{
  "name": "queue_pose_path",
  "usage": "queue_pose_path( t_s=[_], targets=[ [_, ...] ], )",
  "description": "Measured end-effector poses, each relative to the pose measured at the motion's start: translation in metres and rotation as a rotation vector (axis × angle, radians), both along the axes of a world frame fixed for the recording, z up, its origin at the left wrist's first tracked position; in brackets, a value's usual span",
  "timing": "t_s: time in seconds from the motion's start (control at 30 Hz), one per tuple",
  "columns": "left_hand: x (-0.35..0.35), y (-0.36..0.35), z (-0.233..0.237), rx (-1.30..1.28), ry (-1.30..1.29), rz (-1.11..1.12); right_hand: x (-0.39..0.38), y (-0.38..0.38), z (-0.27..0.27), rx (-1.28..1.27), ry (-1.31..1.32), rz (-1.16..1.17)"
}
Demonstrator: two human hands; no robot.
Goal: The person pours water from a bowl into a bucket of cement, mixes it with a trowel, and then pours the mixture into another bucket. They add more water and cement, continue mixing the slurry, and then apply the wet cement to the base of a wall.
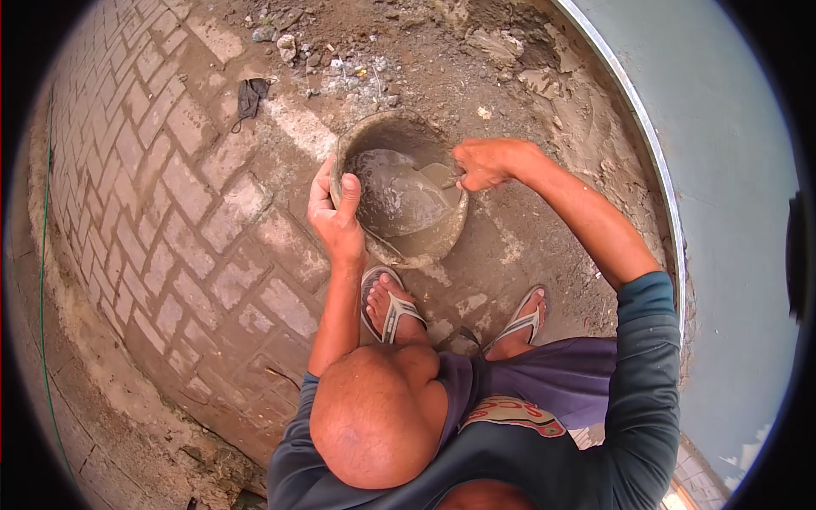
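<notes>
A round bucket [455,234], crusted with dried cement, stands tilted on the ground before my feet. Wet grey cement slurry [395,200] with a shiny surface lies inside it. My left hand [338,204] grips the bucket's left wall, thumb over the rim and fingers around the outside. At the right side of the rim, my right hand [483,163] is closed around the handle of a trowel [439,175]. The trowel's blade is inside the bucket, coated grey and partly in the slurry. The handle is mostly hidden by my fingers.
Brick paving [183,187] covers the left side. Dirt and rubble [323,51] lie beyond the bucket, with a black face mask [251,98] nearby. A grey-green wall [722,170] runs along the right. My sandalled feet [393,306] are close behind the bucket.
</notes>
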State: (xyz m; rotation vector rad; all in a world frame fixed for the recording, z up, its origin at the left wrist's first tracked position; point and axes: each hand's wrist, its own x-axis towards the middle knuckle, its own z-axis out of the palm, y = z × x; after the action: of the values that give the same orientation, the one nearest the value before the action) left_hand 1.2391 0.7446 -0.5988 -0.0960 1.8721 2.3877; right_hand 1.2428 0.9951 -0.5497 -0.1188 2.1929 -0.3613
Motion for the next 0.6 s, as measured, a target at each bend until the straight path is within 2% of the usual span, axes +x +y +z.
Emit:
queue_pose_path(
  t_s=[0.03,0.07,0.13,0.17,0.23,0.4,0.43,0.47,0.5,0.6],
  targets=[
    [0.005,0.000,0.002,0.001,0.011,-0.007,0.005,0.004,-0.002,-0.064,-0.229,-0.015],
    [0.005,0.001,0.004,0.012,0.028,-0.018,0.018,0.006,-0.009,-0.065,-0.233,-0.011],
    [0.005,0.002,0.005,-0.007,0.035,-0.006,0.053,0.005,-0.029,-0.499,-0.233,-0.388],
    [0.004,0.000,0.005,-0.028,0.040,-0.004,0.066,0.004,-0.033,-0.504,-0.234,-0.381],
    [0.001,-0.007,0.004,-0.038,0.013,0.015,0.083,0.002,-0.039,-0.692,-0.175,-0.588],
    [-0.003,-0.026,-0.010,0.002,-0.064,0.008,0.087,-0.005,-0.027,-0.541,-0.100,-0.586],
    [-0.004,-0.027,-0.012,-0.063,-0.057,0.040,0.086,-0.004,-0.023,-0.578,-0.089,-0.549],
    [-0.004,-0.029,-0.016,0.016,-0.060,0.014,0.088,0.002,-0.015,-0.610,-0.075,-0.514],
    [-0.002,-0.027,-0.009,0.041,-0.097,0.032,0.089,0.008,-0.006,-0.576,-0.049,-0.537],
    [-0.006,-0.032,-0.017,-0.015,-0.070,0.050,0.088,0.015,0.011,-0.742,-0.134,-0.669]
  ],
)
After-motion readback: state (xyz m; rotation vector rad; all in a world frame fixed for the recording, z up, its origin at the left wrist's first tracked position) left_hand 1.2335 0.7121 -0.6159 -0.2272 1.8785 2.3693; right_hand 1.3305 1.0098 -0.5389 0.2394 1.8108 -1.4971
